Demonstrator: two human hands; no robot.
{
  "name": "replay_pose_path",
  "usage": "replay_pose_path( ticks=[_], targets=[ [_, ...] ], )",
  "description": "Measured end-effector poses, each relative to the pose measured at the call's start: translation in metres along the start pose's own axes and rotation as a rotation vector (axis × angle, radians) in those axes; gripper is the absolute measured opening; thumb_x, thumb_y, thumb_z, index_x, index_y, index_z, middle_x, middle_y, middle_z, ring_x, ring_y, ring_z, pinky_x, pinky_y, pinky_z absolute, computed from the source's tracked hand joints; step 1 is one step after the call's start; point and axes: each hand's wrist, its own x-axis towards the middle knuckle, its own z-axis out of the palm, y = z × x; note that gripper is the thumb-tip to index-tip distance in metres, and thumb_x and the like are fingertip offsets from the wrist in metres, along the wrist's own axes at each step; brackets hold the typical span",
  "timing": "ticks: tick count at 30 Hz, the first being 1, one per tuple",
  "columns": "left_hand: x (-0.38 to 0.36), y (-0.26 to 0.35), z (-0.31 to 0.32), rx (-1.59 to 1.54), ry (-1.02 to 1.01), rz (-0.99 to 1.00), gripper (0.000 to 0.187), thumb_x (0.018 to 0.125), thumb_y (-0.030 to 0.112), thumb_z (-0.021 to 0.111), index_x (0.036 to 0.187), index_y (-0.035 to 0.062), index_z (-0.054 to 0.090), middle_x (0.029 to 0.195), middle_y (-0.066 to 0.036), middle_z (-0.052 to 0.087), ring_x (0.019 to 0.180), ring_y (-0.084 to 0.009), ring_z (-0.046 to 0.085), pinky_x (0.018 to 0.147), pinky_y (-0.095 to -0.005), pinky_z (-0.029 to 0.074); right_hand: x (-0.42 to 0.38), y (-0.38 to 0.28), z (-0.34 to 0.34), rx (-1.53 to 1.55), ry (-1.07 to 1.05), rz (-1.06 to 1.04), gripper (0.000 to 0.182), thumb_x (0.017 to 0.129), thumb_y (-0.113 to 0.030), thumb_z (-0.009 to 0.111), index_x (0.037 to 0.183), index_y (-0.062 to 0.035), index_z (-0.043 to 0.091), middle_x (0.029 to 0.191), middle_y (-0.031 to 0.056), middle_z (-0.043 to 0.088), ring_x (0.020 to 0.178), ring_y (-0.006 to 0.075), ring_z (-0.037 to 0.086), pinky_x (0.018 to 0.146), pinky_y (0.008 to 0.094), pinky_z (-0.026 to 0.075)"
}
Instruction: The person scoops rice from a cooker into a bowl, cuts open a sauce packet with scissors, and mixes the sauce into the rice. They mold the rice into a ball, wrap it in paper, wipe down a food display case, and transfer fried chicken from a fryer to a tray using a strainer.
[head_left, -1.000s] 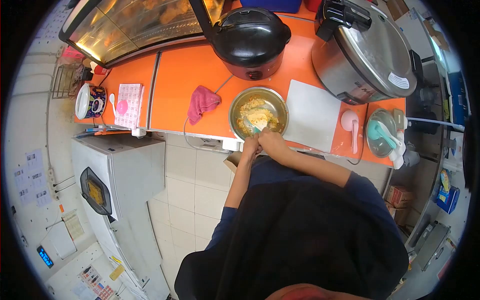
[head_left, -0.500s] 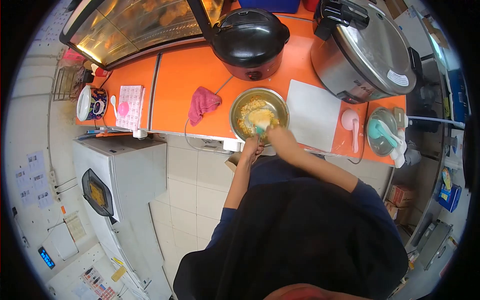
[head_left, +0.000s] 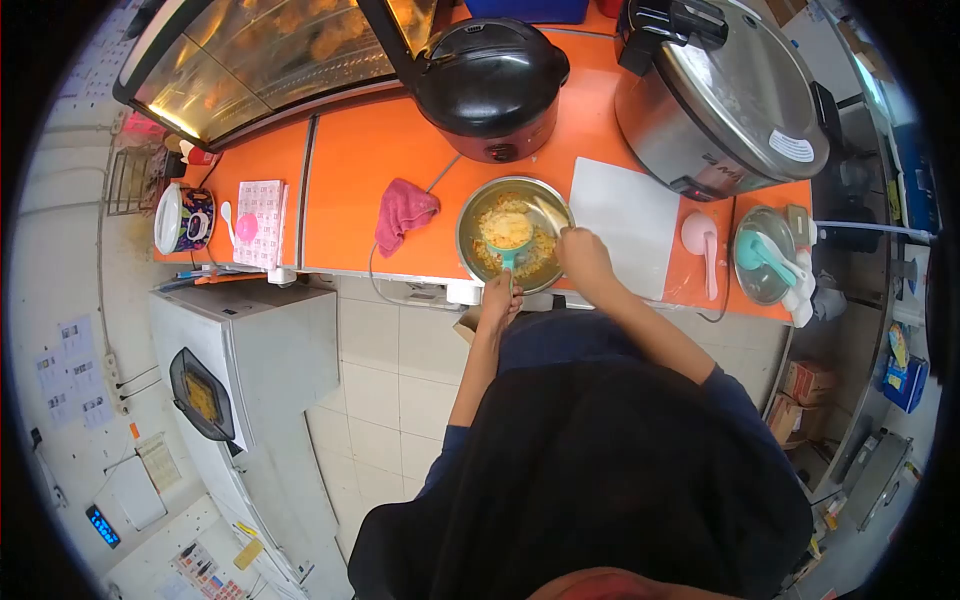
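The worktop [head_left: 350,170] is bright orange. On it, a silver metal bowl [head_left: 478,205] holds yellow rice, and a teal-handled scoop [head_left: 507,240] over it is heaped with the same yellow. Left of the bowl lies a pink cloth [head_left: 403,210]; right of it, a plain white board [head_left: 625,225]. Far behind stand a black cooker [head_left: 490,85] and a silver cooker [head_left: 725,95]. At the far left is a pink-and-white patterned pad [head_left: 262,208]. A pink spoon [head_left: 700,243] lies at the right.

Left hand [head_left: 499,298] holds a teal scoop [head_left: 508,236] of rice over a metal bowl [head_left: 473,215].
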Motion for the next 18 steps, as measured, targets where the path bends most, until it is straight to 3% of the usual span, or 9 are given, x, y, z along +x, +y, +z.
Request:
replay_pose_path(
  ticks=[2, 3, 5, 9, 11, 12, 14, 17, 18],
  targets=[
    [-0.018, 0.004, 0.002, -0.025, 0.004, 0.052, 0.027, 0.094, 0.029, 0.04, 0.081, 0.0054, 0.042, 0.056, 0.0, 0.039, 0.037, -0.006, 0.033, 0.031, -0.019, 0.021, 0.015, 0.021, 0.021, -0.074, -0.093, 0.077, 0.018, 0.075, -0.009, 0.053, 0.092, -0.0013, 0.057, 0.086, 0.018, 0.061, 0.074, 0.0356, 0.06, 0.061, 0.0423, 0.05],
    [-0.027, 0.007, 0.004, -0.055, 0.007, 0.104, 0.026, 0.094, 0.028, 0.04, 0.083, 0.0048, 0.044, 0.057, 0.001, 0.04, 0.038, -0.0055, 0.032, 0.032, -0.0188, 0.021, 0.013, 0.028, 0.036, -0.069, -0.085, 0.088, 0.018, 0.075, -0.009, 0.053, 0.092, -0.0013, 0.057, 0.086, 0.018, 0.061, 0.074, 0.0356, 0.06, 0.061, 0.0423, 0.05],
    [-0.042, 0.013, 0.012, -0.04, -0.001, 0.164, 0.023, 0.094, 0.027, 0.04, 0.085, 0.0054, 0.043, 0.057, 0.001, 0.04, 0.039, -0.0055, 0.032, 0.033, -0.0186, 0.021, 0.001, 0.038, 0.059, -0.195, 0.115, -0.106, 0.032, 0.077, -0.012, 0.053, 0.107, -0.0018, 0.054, 0.102, 0.0176, 0.055, 0.091, 0.0312, 0.057, 0.066, 0.0403, 0.05],
    [-0.058, 0.027, 0.042, 0.071, -0.068, 0.314, 0.016, 0.093, 0.022, 0.043, 0.094, 0.0057, 0.042, 0.061, -0.001, 0.042, 0.041, -0.0055, 0.035, 0.034, -0.0184, 0.024, -0.016, 0.027, 0.036, -0.228, 0.14, -0.264, 0.042, 0.082, -0.017, 0.052, 0.12, -0.0008, 0.045, 0.12, 0.0141, 0.046, 0.102, 0.0236, 0.052, 0.068, 0.0354, 0.05],
    [-0.066, 0.028, 0.066, 0.145, -0.144, 0.34, 0.018, 0.092, 0.02, 0.044, 0.101, 0.0047, 0.04, 0.065, -0.002, 0.044, 0.044, -0.0063, 0.038, 0.036, -0.0185, 0.027, -0.013, 0.023, 0.043, 1.391, -0.217, -0.04, 0.036, 0.085, -0.022, 0.051, 0.114, -0.0002, 0.051, 0.111, 0.0093, 0.056, 0.086, 0.0126, 0.054, 0.064, 0.0275, 0.05],
    [-0.067, 0.026, 0.078, 0.217, -0.215, 0.38, 0.023, 0.092, 0.019, 0.044, 0.108, 0.0038, 0.039, 0.068, -0.003, 0.046, 0.046, -0.0071, 0.041, 0.038, -0.0186, 0.03, -0.019, 0.018, 0.026, 1.394, -0.195, -0.023, 0.036, 0.085, -0.022, 0.051, 0.114, -0.0002, 0.051, 0.111, 0.0093, 0.056, 0.086, 0.0126, 0.054, 0.064, 0.0275, 0.05],
    [-0.065, 0.017, 0.099, 0.308, -0.295, 0.413, 0.026, 0.091, 0.016, 0.045, 0.111, 0.0035, 0.036, 0.069, -0.003, 0.047, 0.049, -0.0078, 0.044, 0.041, -0.0182, 0.033, -0.033, 0.007, -0.029, 1.53, -0.418, 0.207, 0.036, 0.088, -0.026, 0.049, 0.114, -0.0009, 0.051, 0.106, 0.0065, 0.059, 0.081, 0.01, 0.055, 0.07, 0.0253, 0.046],
    [-0.058, 0.01, 0.12, 0.567, -0.393, 0.512, 0.042, 0.09, 0.018, 0.046, 0.123, 0.0005, 0.027, 0.072, -0.008, 0.051, 0.06, -0.0161, 0.053, 0.053, -0.0251, 0.043, -0.038, 0.05, -0.002, 1.504, -0.254, 0.25, 0.035, 0.088, -0.023, 0.05, 0.115, -0.0013, 0.05, 0.097, 0.007, 0.062, 0.068, 0.0103, 0.057, 0.064, 0.0235, 0.048],
    [-0.046, 0.006, 0.123, 0.844, -0.483, 0.798, 0.046, 0.091, 0.021, 0.046, 0.125, -0.0012, 0.025, 0.075, -0.012, 0.052, 0.065, -0.0209, 0.055, 0.058, -0.0292, 0.044, -0.043, 0.057, -0.002, 1.564, -0.105, 0.289, 0.035, 0.087, -0.022, 0.051, 0.115, -0.0011, 0.05, 0.089, 0.0061, 0.062, 0.059, 0.0103, 0.055, 0.049, 0.0218, 0.046]
  ],
)
